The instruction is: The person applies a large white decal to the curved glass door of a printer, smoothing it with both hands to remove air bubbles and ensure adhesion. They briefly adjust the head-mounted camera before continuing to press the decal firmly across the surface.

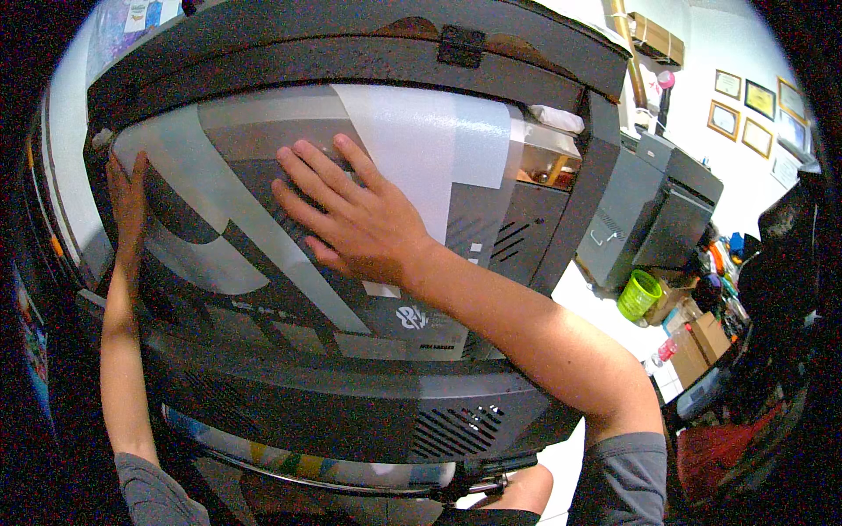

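Before me is a large dark grey machine cabinet (368, 375) with slotted vents. A glossy printed sheet (421, 131) with grey, white and dark shapes, a logo and some writing covers most of its front opening. My right hand (355, 210) lies palm down on the middle of the sheet, fingers spread and holding nothing. At the sheet's far left edge is my left hand (128, 197), in shadow, its fingers pointing up; whether it pinches the edge is unclear. A black hinge or latch (462, 46) sits on the top frame.
To the right stands another grey machine (658, 204), with a lime green bin (638, 294) beside it. Cardboard boxes (704, 348) and a plastic bottle (663, 354) crowd the floor there. Framed certificates (723, 121) hang on the wall. A stool or chair seat (316, 467) is below the machine.
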The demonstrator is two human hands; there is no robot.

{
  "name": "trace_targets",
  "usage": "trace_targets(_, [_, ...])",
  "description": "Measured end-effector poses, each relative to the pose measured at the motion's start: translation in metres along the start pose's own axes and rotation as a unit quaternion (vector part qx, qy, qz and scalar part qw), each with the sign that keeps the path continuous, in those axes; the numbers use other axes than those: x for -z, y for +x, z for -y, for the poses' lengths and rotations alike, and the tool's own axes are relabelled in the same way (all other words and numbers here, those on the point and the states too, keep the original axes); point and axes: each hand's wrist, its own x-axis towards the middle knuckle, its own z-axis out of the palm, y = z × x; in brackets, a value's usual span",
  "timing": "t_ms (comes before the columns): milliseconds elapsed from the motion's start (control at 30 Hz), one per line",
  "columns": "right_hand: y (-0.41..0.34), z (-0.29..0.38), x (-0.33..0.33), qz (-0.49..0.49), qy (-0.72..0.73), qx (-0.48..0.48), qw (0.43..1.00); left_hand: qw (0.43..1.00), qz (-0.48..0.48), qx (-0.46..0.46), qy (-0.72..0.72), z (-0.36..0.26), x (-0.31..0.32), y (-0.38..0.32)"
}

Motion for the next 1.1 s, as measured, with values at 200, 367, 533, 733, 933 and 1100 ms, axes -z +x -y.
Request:
trace_targets(200, [0.001,0.0,-0.001,0.0,0.0,0.001,1.0,0.982,0.03,-0.11,0.151,0.023,0.001,0.0])
trace_targets(367, [0.0,0.0,-0.001,-0.001,0.002,0.0,1.0,0.996,-0.013,-0.059,0.062,0.021,-0.004,-0.001])
trace_targets(533, [0.001,0.001,-0.001,-0.008,-0.005,-0.001,1.0,0.997,0.036,0.024,0.063,0.008,-0.003,-0.001])
trace_targets(733, [0.001,0.001,0.001,0.0,-0.002,-0.001,1.0,0.999,0.024,0.041,0.019,0.013,-0.004,0.007])
trace_targets(933, [0.0,0.001,0.0,-0.003,0.007,-0.001,1.0,0.991,-0.022,-0.088,0.096,0.018,-0.003,0.007])
trace_targets(1100, [0.0,0.0,-0.001,-0.006,0.004,0.001,1.0,0.976,-0.032,-0.168,0.134,0.041,-0.01,0.004])
